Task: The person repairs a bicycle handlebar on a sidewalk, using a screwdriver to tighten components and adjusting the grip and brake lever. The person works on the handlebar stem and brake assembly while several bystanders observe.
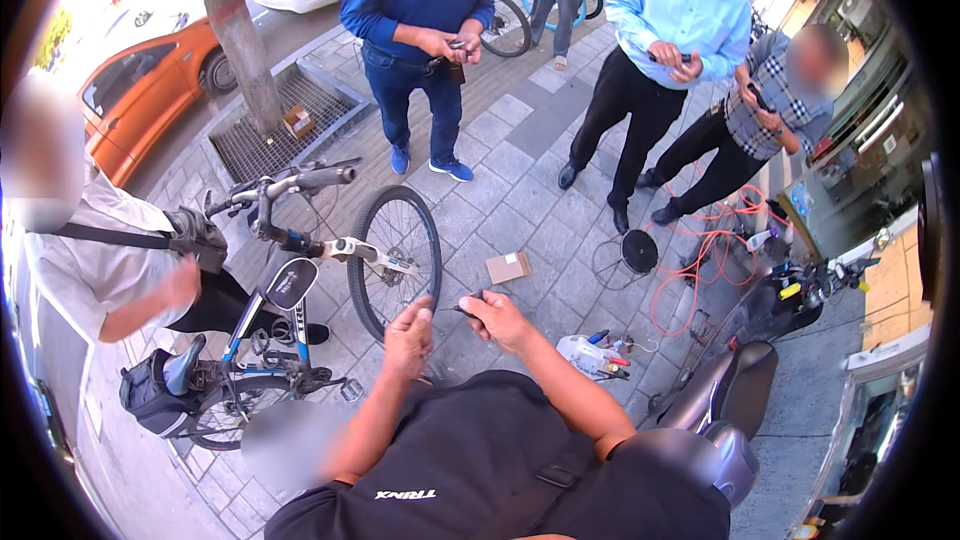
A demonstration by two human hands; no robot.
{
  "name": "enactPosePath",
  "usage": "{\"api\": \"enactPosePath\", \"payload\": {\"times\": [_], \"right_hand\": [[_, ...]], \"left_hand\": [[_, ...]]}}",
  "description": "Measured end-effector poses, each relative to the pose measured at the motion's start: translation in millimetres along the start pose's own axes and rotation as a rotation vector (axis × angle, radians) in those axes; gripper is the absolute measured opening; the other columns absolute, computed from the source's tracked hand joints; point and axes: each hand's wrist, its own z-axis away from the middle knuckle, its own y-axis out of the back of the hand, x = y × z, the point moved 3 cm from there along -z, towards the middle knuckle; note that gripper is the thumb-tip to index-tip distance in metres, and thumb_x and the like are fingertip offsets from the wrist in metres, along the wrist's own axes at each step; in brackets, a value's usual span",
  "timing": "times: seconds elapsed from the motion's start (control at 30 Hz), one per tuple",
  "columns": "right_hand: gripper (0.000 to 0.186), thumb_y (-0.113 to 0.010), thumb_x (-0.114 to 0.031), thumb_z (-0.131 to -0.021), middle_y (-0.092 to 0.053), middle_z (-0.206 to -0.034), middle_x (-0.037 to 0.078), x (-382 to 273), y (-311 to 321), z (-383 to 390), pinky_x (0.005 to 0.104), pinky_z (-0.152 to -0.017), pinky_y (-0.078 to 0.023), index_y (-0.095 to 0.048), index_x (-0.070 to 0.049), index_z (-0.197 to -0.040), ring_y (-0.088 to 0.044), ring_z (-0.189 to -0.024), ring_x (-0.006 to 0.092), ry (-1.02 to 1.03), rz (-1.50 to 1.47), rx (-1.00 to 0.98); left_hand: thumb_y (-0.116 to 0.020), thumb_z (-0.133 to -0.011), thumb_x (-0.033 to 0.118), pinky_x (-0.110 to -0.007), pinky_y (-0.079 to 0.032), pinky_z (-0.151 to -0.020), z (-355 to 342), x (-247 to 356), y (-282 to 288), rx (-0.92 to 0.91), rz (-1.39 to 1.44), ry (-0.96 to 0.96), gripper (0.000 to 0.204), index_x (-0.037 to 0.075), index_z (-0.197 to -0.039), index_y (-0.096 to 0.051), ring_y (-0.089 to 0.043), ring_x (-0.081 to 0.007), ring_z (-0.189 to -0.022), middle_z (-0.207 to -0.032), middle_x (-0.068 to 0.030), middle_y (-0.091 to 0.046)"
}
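Note:
My right hand (498, 322) grips a small dark object (468, 308), too small to name, at chest height in the lower middle of the view. Just left of it, my left hand (410, 338) has its fingertips pressed together on something thin I cannot make out. Both hands are close to the front wheel (395, 195) of a blue and white bicycle (310, 325), though I cannot tell whether either touches it. Beyond them a small cardboard box (508, 268) lies on the paving.
People stand left (90, 260), ahead (415, 90) and right (670, 60). A pile of tools (595, 355), a round black object (638, 252), orange hoses (700, 240) and a dark scooter (735, 385) are at the right. A tree (235, 20) and orange car (150, 90) stand back left.

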Motion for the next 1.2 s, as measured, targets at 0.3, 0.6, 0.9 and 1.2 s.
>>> {"api": "enactPosePath", "payload": {"times": [0.3, 0.6, 0.9, 1.2], "right_hand": [[0.023, -0.071, -0.029, -0.105, -0.060, -0.075, -0.002, -70.6, -95.8, -51.2, 0.0231, -0.050, -0.041, -0.074, -0.006, -0.106, -0.051, -0.058, 0.0056, 0.149, 0.028, -0.062], [0.031, -0.070, -0.028, -0.107, -0.055, -0.074, -0.003, -175.7, -128.3, -90.1, 0.0212, -0.054, -0.038, -0.073, -0.001, -0.121, -0.047, -0.061, 0.0046, 0.347, 0.133, -0.226], [0.034, -0.059, -0.026, -0.110, -0.057, -0.078, -0.003, -240.5, -131.6, -144.0, 0.0213, -0.059, -0.041, -0.071, 0.000, -0.128, -0.049, -0.066, 0.0048, 0.388, 0.106, -0.432], [0.033, -0.060, -0.025, -0.110, -0.064, -0.083, -0.001, -244.6, -121.7, -191.0, 0.0217, -0.060, -0.043, -0.072, -0.002, -0.130, -0.053, -0.069, 0.0048, 0.366, 0.128, -0.565]], "left_hand": [[-0.070, -0.104, 0.009, -0.022, -0.032, -0.045, 1.2, 129.9, 115.8, -0.066, -0.033, -0.274, 0.085, 0.017, -0.173, -0.019, -0.037, -0.0025, -0.055, -0.078, 0.0047, -0.046], [-0.063, -0.110, 0.032, -0.024, -0.027, -0.044, -22.0, 138.0, 145.3, 0.120, 0.145, -0.189, 0.029, 0.004, -0.116, -0.068, -0.034, -0.0059, -0.048, -0.068, 0.0028, -0.046], [-0.057, -0.109, 0.052, -0.025, -0.026, -0.044, -68.8, 168.2, 73.3, -0.150, 0.401, -0.105, 0.049, 0.009, -0.131, -0.068, -0.031, -0.0064, -0.047, -0.090, 0.0011, -0.070], [-0.065, -0.107, 0.045, -0.022, -0.026, -0.045, -120.3, 189.9, 24.8, -0.067, 0.462, -0.082, 0.057, 0.015, -0.153, -0.052, -0.032, -0.0039, -0.050, -0.129, -0.0018, -0.072]]}}
